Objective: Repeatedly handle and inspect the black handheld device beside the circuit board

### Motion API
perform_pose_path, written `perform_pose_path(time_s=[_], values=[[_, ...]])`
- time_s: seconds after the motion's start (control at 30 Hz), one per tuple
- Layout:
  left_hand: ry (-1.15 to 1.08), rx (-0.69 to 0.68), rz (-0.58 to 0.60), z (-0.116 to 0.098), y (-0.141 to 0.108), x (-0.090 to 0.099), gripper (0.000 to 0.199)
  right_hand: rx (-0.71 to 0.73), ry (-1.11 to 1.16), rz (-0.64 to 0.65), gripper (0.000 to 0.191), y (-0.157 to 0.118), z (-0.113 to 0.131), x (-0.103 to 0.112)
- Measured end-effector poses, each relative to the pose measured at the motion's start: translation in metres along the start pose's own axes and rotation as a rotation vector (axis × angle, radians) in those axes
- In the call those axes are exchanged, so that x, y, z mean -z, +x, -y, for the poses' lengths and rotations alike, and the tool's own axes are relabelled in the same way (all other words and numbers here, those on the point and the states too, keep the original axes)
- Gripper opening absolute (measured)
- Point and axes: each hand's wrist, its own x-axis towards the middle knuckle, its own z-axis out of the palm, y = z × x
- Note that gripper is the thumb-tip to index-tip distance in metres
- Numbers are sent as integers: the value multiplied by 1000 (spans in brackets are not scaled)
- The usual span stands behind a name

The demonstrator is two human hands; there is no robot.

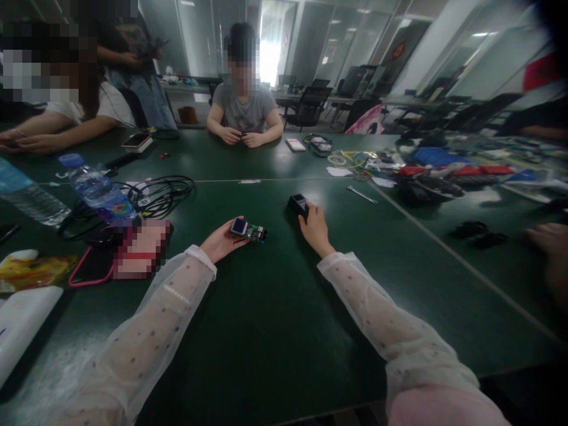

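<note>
Counts: 2 water bottles on counter; 1 circuit board w/ screen; 1 black box; 1 metal tool; approx. 3 phones; 3 other ppl around.

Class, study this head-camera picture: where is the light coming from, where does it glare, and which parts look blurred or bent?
Head view: bright daylight from the far window burns out; soft sheen on the green table; the table seam and the edges bow from the wide lens; the right-hand clutter smears; the left hand holding the circuit board and the right hand on the black box stay fairly sharp.
</note>
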Motion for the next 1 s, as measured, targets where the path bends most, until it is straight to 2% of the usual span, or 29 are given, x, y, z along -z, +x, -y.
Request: perform_pose_path(time_s=[0.33, 0.4, 0.5, 0.57, 0.67, 0.8, 1.0], values=[[-10, 24, 13, -2, -2, 1, 31, -30, 54, 2, 50, 0, 4, 2], [-10, 24, 7, -2, -1, 1, 30, -19, 95, -43, 51, 0, 8, 6], [-5, 25, -2, -1, 0, 1, 29, 93, 173, -155, 53, -5, 22, 15], [3, 18, 2, 0, 1, 2, 29, 194, 212, -175, 55, -13, 36, 20], [14, 3, 33, 2, 3, 4, 29, 307, 264, -123, 59, -29, 61, 23], [21, 0, 57, 3, 4, 5, 27, 468, 376, 28, 62, -46, 91, 22], [19, 13, 20, 3, 1, 0, 27, 455, 472, 146, 57, -51, 104, 23]])
